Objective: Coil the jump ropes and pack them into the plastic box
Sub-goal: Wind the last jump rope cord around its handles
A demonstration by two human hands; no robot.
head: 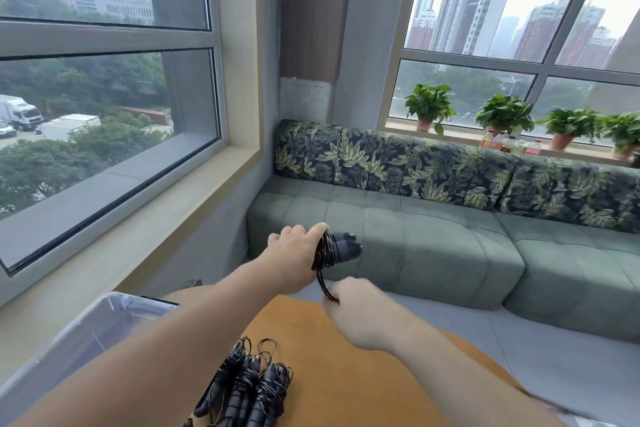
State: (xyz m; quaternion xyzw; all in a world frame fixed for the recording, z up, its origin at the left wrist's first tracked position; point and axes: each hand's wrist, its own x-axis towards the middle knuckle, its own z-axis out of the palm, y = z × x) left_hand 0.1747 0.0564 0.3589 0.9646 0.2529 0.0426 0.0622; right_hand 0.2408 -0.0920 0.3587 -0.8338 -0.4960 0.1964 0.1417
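- A jump rope (pixel 341 248) is held up at mid-frame, above the far edge of the round wooden table (pixel 346 350); its dark handles point right and slightly up toward the sofa, with black cord wound crosswise round them.
- The left hand (pixel 294 253) grips the handles from the left, fingers curled over the top, so the bundle's long axis runs on from the forearm.
- A short run of loose cord (pixel 323 284) drops from the wrapped section down and to the right into the right hand (pixel 360 312), which sits just below the bundle with its fingers closed round the cord end.
- Judgement: the next wrap depends on the right hand, the nearer one to the free end, carrying the cord up and round the handles across their length; little slack appears to remain, so this rope looks almost coiled.
- Three or so finished bundles (pixel 249 388) lie side by side at bottom centre of the table, handles pointing away from the camera.
- The clear plastic box (pixel 104 312) stands at lower left, beside the left forearm; what it holds cannot be made out.
- A green sofa (pixel 450 246) and potted plants (pixel 502 115) fill the right background.
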